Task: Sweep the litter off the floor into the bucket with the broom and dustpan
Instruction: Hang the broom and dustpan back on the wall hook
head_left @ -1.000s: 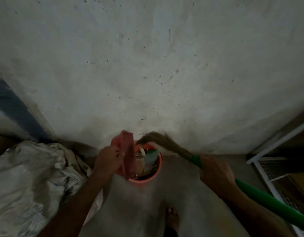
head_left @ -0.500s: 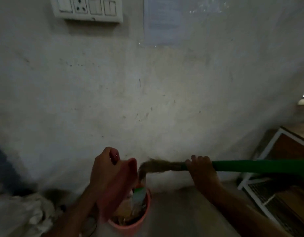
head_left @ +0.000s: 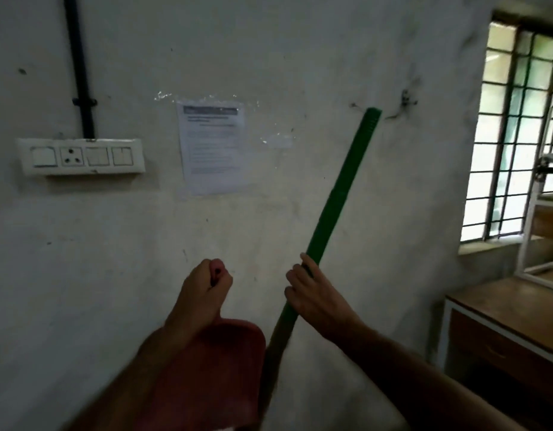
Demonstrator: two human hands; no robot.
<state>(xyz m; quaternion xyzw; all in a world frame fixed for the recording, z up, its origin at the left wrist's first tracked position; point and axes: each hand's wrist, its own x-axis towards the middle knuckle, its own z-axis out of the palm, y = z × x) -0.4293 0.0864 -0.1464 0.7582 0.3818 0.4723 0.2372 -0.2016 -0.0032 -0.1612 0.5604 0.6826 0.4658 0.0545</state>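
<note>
Red plastic dustpan [head_left: 206,365] now lifted, pan hanging down, L hand [head_left: 203,293] gripping handle; green plastic broom [head_left: 337,194] swung upright, gripped by R hand [head_left: 315,297]. Bucket gone from view below — dump prob. done.

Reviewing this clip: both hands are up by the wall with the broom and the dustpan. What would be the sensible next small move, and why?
Probably lower both tools back toward the floor. The left hand grips the red dustpan by its handle, pan hanging down, and the right hand holds the green broom handle steeply raised against the wall. Neither floor nor bucket is in view, so whether litter remains cannot be told.
</note>
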